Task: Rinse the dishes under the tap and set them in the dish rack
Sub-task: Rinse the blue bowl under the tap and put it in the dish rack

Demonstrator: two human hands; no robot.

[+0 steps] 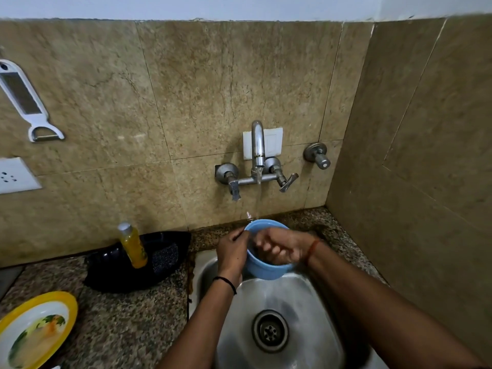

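- Here, over the steel sink: a blue bowl held up between both hands, tilted with its mouth turned toward the wall and the tap.
- Left hand clamped on the bowl's left rim, fingers curled over the edge, thumb side pressed to the outer wall; black band round that wrist.
- Right hand reaching into the bowl from the right, fingers loosely curled against the inner wall, touching it but not plainly gripping; red thread round that wrist.
- Directly above and beyond both hands: wall-mounted tap running, a thin stream of water falling to the bowl's far rim, a small splash just above the left hand's fingertips.
- Below the hands: sink basin, wet, with the round drain near the forearms.
- Left of the left hand, on the speckled worktop: black tray against the wall, holding a yellow bottle with a silver cap, tilted, and a dark scrub pad just beside it, nearer the hand.
- Farther left and nearer the body: yellow-rimmed plate with a printed picture, lying well apart from the sink.
- Up on the wall, far left of the hands: white grater-peeler hanging, a socket plate beneath it.
- Right of the tap, above the right hand: a separate round valve on the tiles.
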